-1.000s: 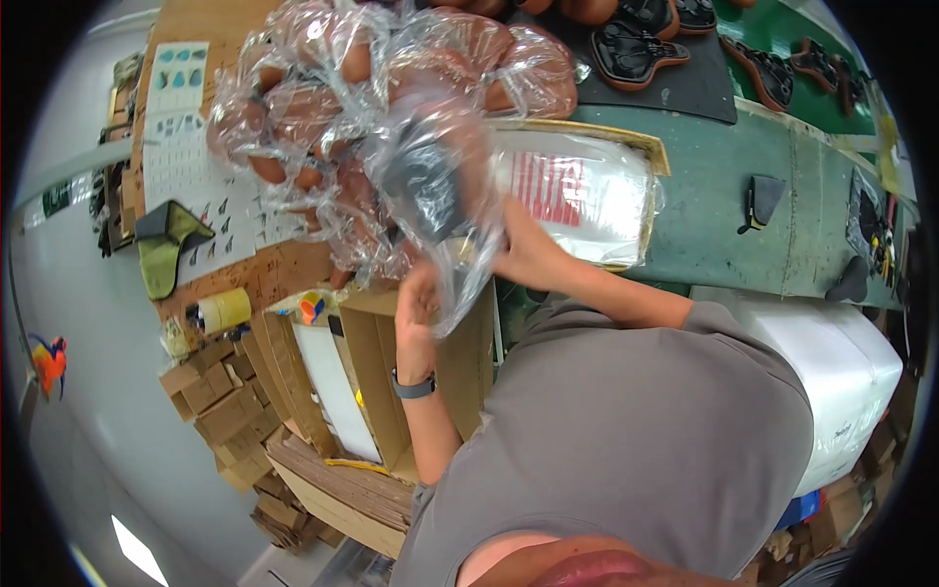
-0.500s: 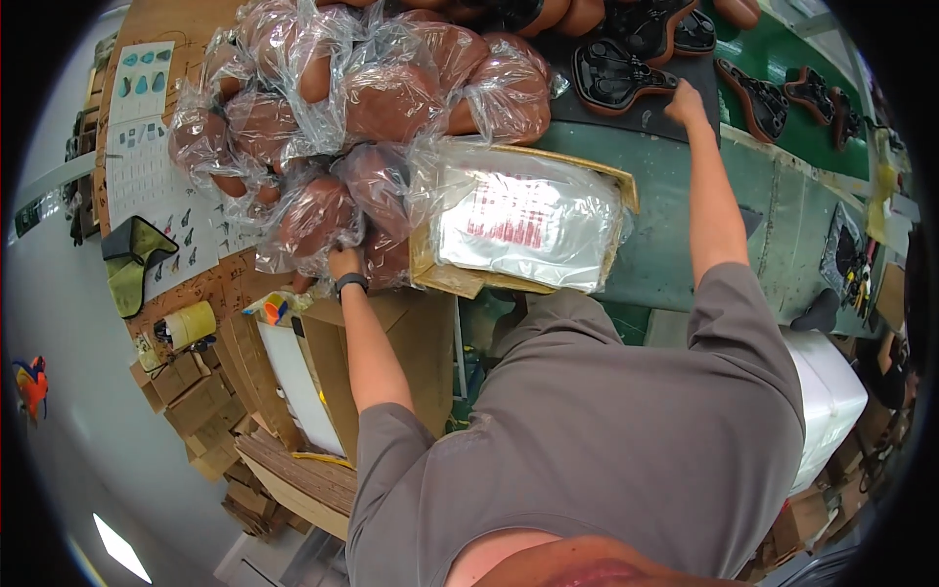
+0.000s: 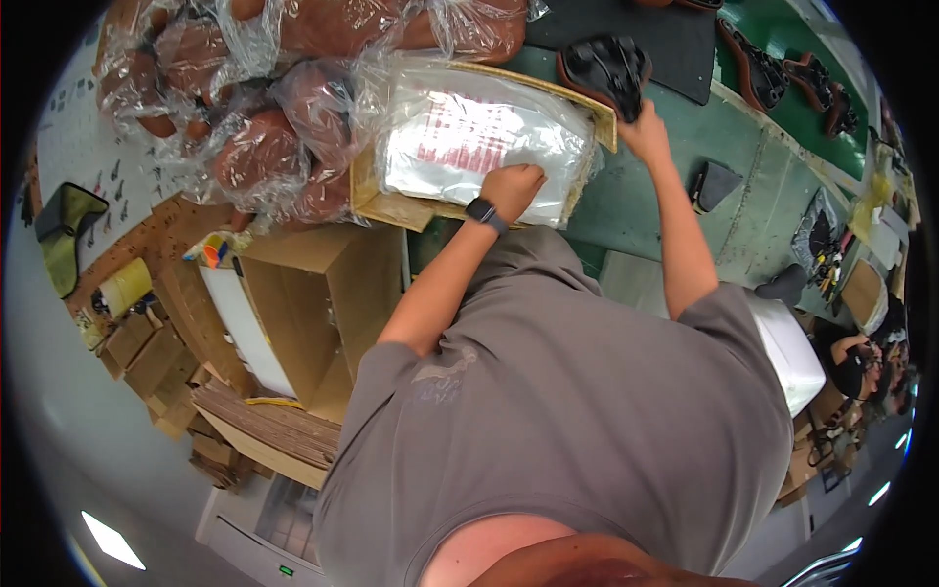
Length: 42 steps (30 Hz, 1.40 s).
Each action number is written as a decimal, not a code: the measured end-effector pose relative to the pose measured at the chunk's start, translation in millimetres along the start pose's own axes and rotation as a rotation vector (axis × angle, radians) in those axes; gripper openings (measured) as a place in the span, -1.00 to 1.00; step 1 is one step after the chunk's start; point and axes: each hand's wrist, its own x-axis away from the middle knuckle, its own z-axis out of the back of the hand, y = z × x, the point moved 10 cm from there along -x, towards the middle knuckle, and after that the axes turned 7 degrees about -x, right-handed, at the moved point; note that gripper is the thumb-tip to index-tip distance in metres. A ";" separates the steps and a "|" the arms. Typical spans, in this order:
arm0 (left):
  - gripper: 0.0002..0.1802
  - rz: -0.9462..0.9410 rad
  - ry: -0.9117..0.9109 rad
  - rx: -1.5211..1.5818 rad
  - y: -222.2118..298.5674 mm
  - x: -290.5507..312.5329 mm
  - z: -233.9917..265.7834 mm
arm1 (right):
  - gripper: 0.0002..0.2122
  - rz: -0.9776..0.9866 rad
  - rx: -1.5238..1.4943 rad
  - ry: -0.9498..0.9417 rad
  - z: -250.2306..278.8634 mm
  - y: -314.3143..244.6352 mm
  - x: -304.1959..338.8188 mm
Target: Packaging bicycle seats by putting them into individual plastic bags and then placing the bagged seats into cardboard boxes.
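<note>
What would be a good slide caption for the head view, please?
Right hand holding a black saddle, left hand at boxed plastic bags, wrapped brown saddles alongside.

Raised saddle (image 3: pixel 604 70): glossy black underside, reddish-brown along one edge. Bag stack (image 3: pixel 416 161): clear to silvery white, block of red printing in stripes. Bagged saddles (image 3: pixel 256 149): plain reddish-brown through clear film. Shallow box (image 3: pixel 383 209): yellowish tan. Counter (image 3: pixel 675 220): muted green, paler scuffs. Mat (image 3: pixel 675 59): charcoal. Wristwatch (image 3: pixel 480 209): black. Shirt (image 3: pixel 587 411): grey-brown, faint pale chest print. Far-right saddles (image 3: pixel 756 70): black, brown rims. Folded cloth (image 3: pixel 65 249): olive green, dark panel. Roll (image 3: pixel 127 287): yellow. Tall carton (image 3: pixel 293 284): plain brown.
</note>
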 end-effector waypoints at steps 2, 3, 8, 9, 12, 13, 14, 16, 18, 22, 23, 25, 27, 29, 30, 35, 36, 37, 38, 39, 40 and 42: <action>-0.71 0.080 -0.146 -0.040 -6.1 -18.4 -59.3 | -0.25 -0.056 -0.245 0.089 9.2 35.2 59.5; -0.65 0.125 -0.108 -0.084 -28.5 -11.5 -70.8 | -0.37 -0.449 -0.480 -0.320 -16.6 18.0 88.5; -0.65 0.235 -0.230 -0.056 -56.8 -13.7 -107.5 | -0.12 -0.518 -2.467 -0.713 38.0 -44.4 221.8; -0.70 0.251 -0.224 -0.035 -60.8 -11.1 -101.3 | -0.10 -0.462 -2.554 -0.745 48.0 -59.3 242.2; -0.69 0.281 -0.153 -0.016 -69.8 4.1 -88.9 | -0.04 -0.316 -2.648 -0.872 66.2 -106.4 282.6; -0.69 0.306 -0.142 0.014 -70.3 10.4 -86.1 | -0.02 -0.234 -2.680 -0.960 75.0 -124.9 296.2; -0.69 0.328 -0.132 0.043 -69.0 15.3 -83.2 | -0.02 -0.231 -2.663 -0.958 77.8 -141.6 308.3; -0.70 0.217 -0.253 0.202 -27.2 -28.9 -100.0 | 0.06 0.112 -2.627 -0.828 106.7 -154.4 343.6; -0.72 0.440 -0.239 0.533 -57.4 7.5 -78.6 | 0.06 0.045 -2.388 -0.821 107.3 -184.4 358.9; -0.68 0.738 0.094 1.222 -113.6 49.6 -36.7 | -0.16 0.254 -1.384 -0.265 112.3 -225.7 343.0; -0.64 0.668 0.118 1.118 -116.0 49.5 -13.6 | -0.18 0.172 -1.296 -0.071 115.3 -213.5 338.6; -0.68 0.581 -0.008 0.983 -109.2 51.9 37.0 | -0.28 0.059 -1.248 0.056 115.3 -188.0 331.3; -0.72 0.272 0.064 0.711 -99.2 62.1 79.3 | -0.26 0.016 -1.244 -0.030 90.5 -212.4 324.4; -0.73 0.138 0.096 0.496 -88.8 82.9 124.9 | -0.18 -0.086 -1.273 -0.156 50.3 -235.0 323.0; -0.73 -0.012 0.099 0.281 -64.8 92.4 154.5 | -0.14 -0.124 -1.314 -0.272 22.5 -240.4 325.4; -0.75 -0.156 -0.041 0.072 -32.6 157.3 211.3 | -0.40 -0.243 -1.436 -0.626 -87.3 -348.3 341.1; -0.77 -0.104 -0.154 0.096 -31.3 166.4 228.7 | -0.49 -0.317 -1.354 -0.656 -107.3 -345.5 337.7; -0.78 -0.059 -0.151 0.368 -49.4 176.4 224.2 | -0.54 -0.348 -1.398 -0.661 -116.5 -345.2 337.0; -0.79 0.001 -0.135 0.636 -71.7 188.6 220.4 | -0.58 -0.378 -1.436 -0.685 -125.7 -352.0 335.4; -0.79 0.000 -0.129 0.643 -75.2 197.9 229.0 | -0.58 -0.377 -1.427 -0.685 -131.2 -360.1 337.7; -0.78 0.166 -0.100 1.089 -86.8 211.9 231.8 | -0.59 -0.503 -1.636 -0.642 -137.1 -364.5 343.7; -0.76 0.351 -0.064 1.542 -102.1 231.7 238.2 | -0.60 -0.646 -1.834 -0.589 -141.9 -377.3 360.4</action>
